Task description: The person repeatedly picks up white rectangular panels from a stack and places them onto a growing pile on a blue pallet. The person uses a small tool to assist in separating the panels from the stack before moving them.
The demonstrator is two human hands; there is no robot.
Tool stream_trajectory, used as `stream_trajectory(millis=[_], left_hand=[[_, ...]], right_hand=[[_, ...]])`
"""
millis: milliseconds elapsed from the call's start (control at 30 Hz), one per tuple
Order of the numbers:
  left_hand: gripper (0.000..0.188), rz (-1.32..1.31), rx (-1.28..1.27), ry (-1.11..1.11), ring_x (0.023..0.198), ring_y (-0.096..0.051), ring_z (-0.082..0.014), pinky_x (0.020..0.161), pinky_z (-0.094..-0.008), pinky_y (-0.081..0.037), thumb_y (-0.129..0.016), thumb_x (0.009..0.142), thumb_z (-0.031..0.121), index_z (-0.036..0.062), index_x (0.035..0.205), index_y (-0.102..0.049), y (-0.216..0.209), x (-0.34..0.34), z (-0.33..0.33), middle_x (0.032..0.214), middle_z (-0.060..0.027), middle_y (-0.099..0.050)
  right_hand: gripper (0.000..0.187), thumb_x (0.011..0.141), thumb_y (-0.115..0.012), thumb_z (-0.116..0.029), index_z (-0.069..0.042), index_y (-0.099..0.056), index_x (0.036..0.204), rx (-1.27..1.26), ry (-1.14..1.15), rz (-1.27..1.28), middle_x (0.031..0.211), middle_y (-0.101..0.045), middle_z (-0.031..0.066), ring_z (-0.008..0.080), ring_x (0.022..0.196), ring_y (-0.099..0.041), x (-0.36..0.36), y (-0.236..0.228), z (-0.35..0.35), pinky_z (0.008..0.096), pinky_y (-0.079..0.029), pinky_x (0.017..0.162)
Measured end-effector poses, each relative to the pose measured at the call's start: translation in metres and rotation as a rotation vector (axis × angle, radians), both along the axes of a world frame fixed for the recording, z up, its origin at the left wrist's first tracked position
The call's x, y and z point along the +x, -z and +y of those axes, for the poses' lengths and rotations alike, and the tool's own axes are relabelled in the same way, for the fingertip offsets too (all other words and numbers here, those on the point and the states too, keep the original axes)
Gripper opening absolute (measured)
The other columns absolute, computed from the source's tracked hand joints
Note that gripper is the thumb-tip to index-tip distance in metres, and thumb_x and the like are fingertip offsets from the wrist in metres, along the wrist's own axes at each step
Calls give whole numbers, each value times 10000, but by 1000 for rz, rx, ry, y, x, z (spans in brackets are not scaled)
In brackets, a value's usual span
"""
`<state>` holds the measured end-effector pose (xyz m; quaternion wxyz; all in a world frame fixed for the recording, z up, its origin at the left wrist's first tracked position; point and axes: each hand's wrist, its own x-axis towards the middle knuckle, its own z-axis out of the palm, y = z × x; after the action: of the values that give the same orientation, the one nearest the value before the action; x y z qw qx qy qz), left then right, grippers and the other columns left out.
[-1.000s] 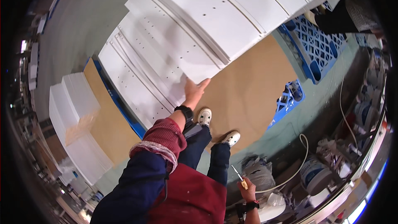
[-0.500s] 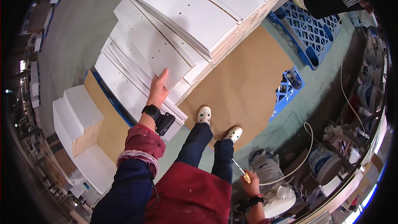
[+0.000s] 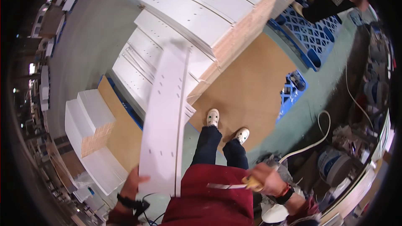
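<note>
My left hand point(image 3: 133, 183) grips the near left edge of a long white drilled board point(image 3: 164, 117), its thumb lying on the top face. The board slants up from the stack toward me, its near end beside my red apron point(image 3: 213, 192). In my right hand point(image 3: 268, 178), closed round the yellow handle, is a tool with a thin metal blade point(image 3: 226, 186). Its blade points left across the apron toward the board and is blurred, so its exact kind is unclear. Beyond the board, stacked white drilled boards point(image 3: 144, 37) lie in rows.
A brown sheet point(image 3: 247, 88) lies by my feet over a blue pallet point(image 3: 293, 94). Another blue pallet point(image 3: 310, 33) is at far right, beside a person point(image 3: 335, 0). White panels point(image 3: 90, 117) are piled at left. Buckets point(image 3: 333, 165) and a pale hose point(image 3: 307, 146) lie at right.
My left hand has pulled a board off the stack toward me and now holds its near end. My right hand has risen with the yellow-handled tool to the front of the apron.
</note>
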<state>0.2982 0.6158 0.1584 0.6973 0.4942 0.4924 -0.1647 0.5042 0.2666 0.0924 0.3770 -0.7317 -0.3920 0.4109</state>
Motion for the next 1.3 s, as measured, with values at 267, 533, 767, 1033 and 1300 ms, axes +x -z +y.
stream_trajectory(millis=[267,533,767,1033,1300], left_hand=[[627,268,-529,357,1095,-398,-175,928,-295,-301,-580,701,73,-13,1254,-298,-8,8,-82,1178,-98,-433],[646,300,-652,742,1104,-388,-189,930,-300,-297,-559,727,62,-12,1280,-235,36,59,-101,1209,-111,-399],[610,403,-660,608,1090,-424,-192,920,-316,-335,-562,739,70,-21,1261,-260,60,84,-121,1206,-124,-411],[512,304,-914,158,806,-601,-260,572,-345,-534,-557,758,115,-10,1196,-324,82,91,-152,1017,-156,-527],[562,100,-830,234,941,-546,-215,786,-325,-460,-580,754,126,-16,1225,-309,60,103,-145,1073,-122,-518]], right_hand=[[276,658,-613,-221,-67,-572,884,-603,376,-147,714,-589,161,324,657,-572,18,76,-102,378,-467,604],[133,695,-539,-99,-53,-585,810,-779,731,-64,686,-583,167,324,689,-578,-38,102,-207,368,-459,584],[172,679,-611,-162,-70,-579,821,-501,940,378,660,-571,149,339,603,-543,-124,101,-178,363,-440,553],[114,725,-593,-16,-18,-530,820,-265,1347,437,719,-550,33,91,626,-507,-160,93,-190,237,-409,513],[215,639,-615,-3,-22,-512,827,-284,1073,-53,779,-493,105,278,694,-487,-133,124,-176,335,-410,621]])
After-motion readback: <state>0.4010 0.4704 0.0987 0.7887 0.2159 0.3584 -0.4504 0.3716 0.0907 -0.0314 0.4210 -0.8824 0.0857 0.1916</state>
